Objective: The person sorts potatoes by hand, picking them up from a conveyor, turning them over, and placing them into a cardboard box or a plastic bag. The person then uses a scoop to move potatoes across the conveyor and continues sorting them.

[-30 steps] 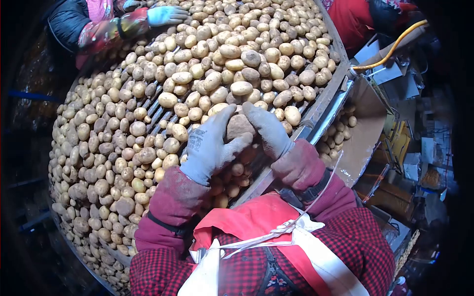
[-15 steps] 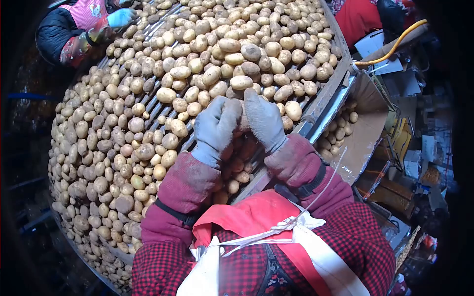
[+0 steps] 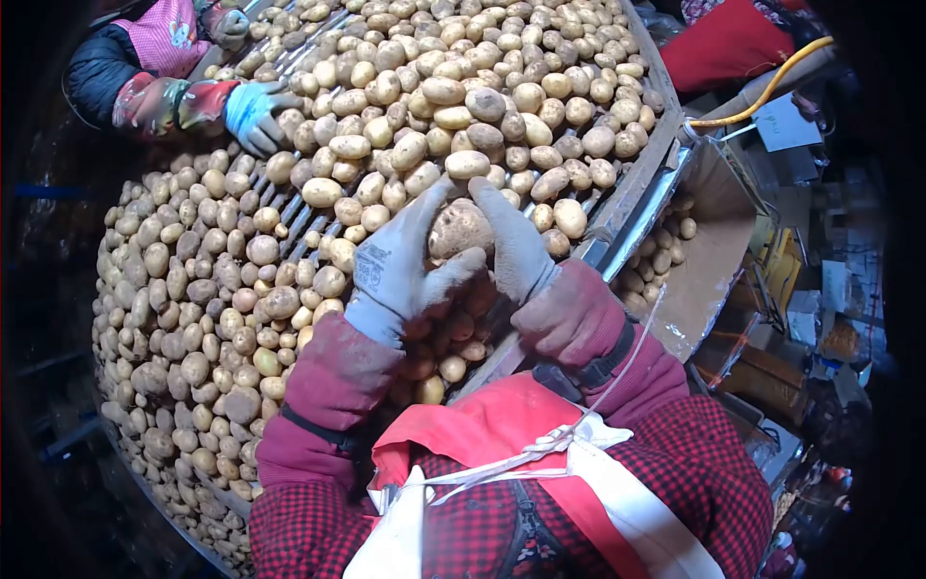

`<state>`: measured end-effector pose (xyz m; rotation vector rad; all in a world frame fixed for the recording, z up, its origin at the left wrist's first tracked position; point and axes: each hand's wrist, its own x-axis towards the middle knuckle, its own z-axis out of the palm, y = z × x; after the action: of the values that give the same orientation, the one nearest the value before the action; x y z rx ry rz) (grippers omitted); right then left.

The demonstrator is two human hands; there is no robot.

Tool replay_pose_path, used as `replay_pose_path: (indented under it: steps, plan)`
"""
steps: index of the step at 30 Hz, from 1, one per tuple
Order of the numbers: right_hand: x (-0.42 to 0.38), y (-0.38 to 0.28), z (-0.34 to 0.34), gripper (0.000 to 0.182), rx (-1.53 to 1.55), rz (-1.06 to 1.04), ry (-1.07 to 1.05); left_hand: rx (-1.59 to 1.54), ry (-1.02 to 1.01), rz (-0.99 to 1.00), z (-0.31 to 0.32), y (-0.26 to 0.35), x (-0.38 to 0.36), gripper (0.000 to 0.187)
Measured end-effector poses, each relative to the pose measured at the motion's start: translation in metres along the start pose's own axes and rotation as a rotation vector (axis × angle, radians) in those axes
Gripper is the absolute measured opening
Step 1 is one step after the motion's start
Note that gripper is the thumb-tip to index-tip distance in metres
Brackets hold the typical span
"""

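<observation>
Between my two gloved hands is a large, dirt-crusted brown potato [image 3: 459,230]. My left hand [image 3: 397,262] cups it from the left, thumb under its lower edge. On the other side my right hand [image 3: 519,246] closes against it with the fingers pointing forward. Both gloves are pale grey and dusty. Just ahead of my fingertips lies a smooth yellow potato [image 3: 467,164], on top of many loose potatoes on a slatted metal rack [image 3: 307,214]. More potatoes [image 3: 451,368] sit in shadow below my wrists.
A co-worker's blue-gloved hand [image 3: 258,116] reaches onto the potatoes at upper left. To the right, past the rack's wooden edge [image 3: 648,145], stands an open cardboard box [image 3: 719,232] with potatoes inside. A yellow hose [image 3: 769,95] curves at upper right.
My left hand has shifted left and opened wider, so the brown potato now shows between my hands. The co-worker's blue-gloved hand has come down and right onto the potatoes.
</observation>
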<state>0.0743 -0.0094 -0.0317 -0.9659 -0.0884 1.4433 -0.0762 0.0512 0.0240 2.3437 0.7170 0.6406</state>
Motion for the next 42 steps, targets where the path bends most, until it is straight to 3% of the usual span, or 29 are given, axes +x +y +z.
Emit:
replay_pose_path:
  steps: [2, 5, 6, 7, 8, 9, 10, 12, 13, 14, 16, 17, 18, 20, 22, 23, 24, 26, 27, 28, 29, 30, 32, 34, 37, 39, 42]
  plan:
    - [0.008, 0.003, -0.009, 0.042, 0.016, -0.006, 0.014, 0.008, -0.003, -0.136, 0.002, 0.006, -0.003, 0.075]
    - [-0.001, -0.005, -0.009, 0.026, -1.096, -0.657, 0.007, -0.161, 0.144, -0.311, 0.015, 0.011, 0.0, 0.056]
    - [0.003, 0.001, -0.006, 0.023, -1.001, -0.536, 0.058, -0.229, 0.214, -0.419, 0.016, 0.014, 0.005, 0.049]
    - [-0.001, -0.006, 0.004, 0.021, -1.184, -0.49, 0.1, -0.202, 0.334, -0.31, 0.019, 0.019, 0.012, 0.043]
    - [-0.006, -0.014, 0.013, 0.02, -1.365, -0.443, 0.161, -0.201, 0.311, -0.323, 0.026, 0.002, 0.011, 0.044]
    - [-0.007, -0.006, 0.01, 0.017, -1.127, -0.573, 0.175, -0.255, 0.264, -0.351, 0.026, -0.014, 0.008, 0.044]
    - [-0.009, -0.006, 0.01, 0.023, -0.981, -0.532, 0.151, -0.314, 0.205, -0.372, 0.024, -0.026, 0.008, 0.044]
    - [-0.013, -0.006, 0.01, 0.041, -0.68, -0.455, 0.121, -0.908, 0.197, -0.638, 0.022, -0.045, 0.005, 0.046]
    - [-0.014, -0.009, 0.008, 0.04, -0.721, -0.604, 0.142, -1.01, 0.282, -0.708, 0.013, -0.039, 0.013, 0.054]
    - [-0.024, -0.023, 0.009, 0.035, -0.724, -0.608, 0.115, -1.102, 0.367, -0.793, 0.003, -0.032, 0.018, 0.063]
    - [-0.024, -0.031, 0.006, 0.041, -0.822, -0.853, 0.121, -1.34, 0.337, -0.671, 0.001, -0.035, 0.014, 0.069]
    - [-0.033, -0.034, 0.014, 0.047, -1.055, -0.711, 0.069, -1.547, 0.16, -0.563, 0.006, -0.021, 0.018, 0.068]
    - [-0.041, -0.034, 0.023, 0.053, -1.28, -0.555, 0.011, -1.459, 0.11, -0.577, 0.026, 0.0, 0.019, 0.066]
    - [-0.031, -0.015, 0.003, 0.062, -1.297, -0.616, 0.08, -1.391, 0.144, -0.604, 0.035, 0.032, 0.021, 0.072]
    - [-0.035, -0.023, -0.025, 0.059, -0.961, -0.599, 0.074, -1.384, 0.027, -0.626, 0.034, 0.026, 0.011, 0.07]
    - [-0.041, -0.025, -0.04, 0.055, -0.801, -0.607, 0.112, -1.192, -0.054, -0.551, 0.031, 0.028, 0.008, 0.065]
    - [-0.038, -0.028, -0.062, 0.05, -0.373, -0.666, -0.052, -1.112, -0.091, -0.506, 0.029, 0.016, 0.004, 0.061]
    - [-0.08, -0.07, -0.096, 0.046, -0.492, -0.791, 0.326, -1.139, -0.017, -0.571, 0.017, 0.034, 0.004, 0.057]
    - [-0.101, -0.086, -0.112, 0.043, -0.394, -0.967, 0.424, -1.062, 0.029, -0.579, 0.016, 0.011, -0.004, 0.055]
    - [-0.119, -0.103, -0.152, 0.039, -0.355, -0.936, 0.446, -1.019, 0.033, -0.592, 0.008, -0.012, -0.012, 0.052]
    - [-0.139, -0.119, -0.188, 0.037, -0.405, -0.882, 0.634, -1.003, 0.081, -0.601, 0.003, -0.026, -0.019, 0.046]
    - [-0.15, -0.123, -0.228, 0.039, -0.585, -0.932, 1.11, -0.985, 0.133, -0.61, -0.001, -0.035, -0.024, 0.039]
    - [-0.19, -0.133, -0.3, 0.044, -0.388, -0.88, 1.137, -0.926, 0.161, -0.612, -0.009, -0.036, -0.031, 0.036]
    - [-0.225, -0.136, -0.343, 0.044, -0.254, -0.721, 1.369, -0.865, 0.194, -0.616, -0.015, -0.037, -0.038, 0.034]
    - [-0.262, -0.124, -0.419, 0.044, -0.35, -0.538, 1.429, -0.832, 0.267, -0.66, -0.023, -0.033, -0.044, 0.032]
    - [-0.272, -0.109, -0.474, 0.052, -0.701, -0.592, 1.434, -0.804, 0.285, -0.682, -0.029, -0.028, -0.045, 0.032]
    - [-0.234, -0.115, -0.387, 0.051, -0.637, -0.739, 1.402, -0.768, 0.307, -0.682, -0.035, -0.045, -0.057, 0.033]
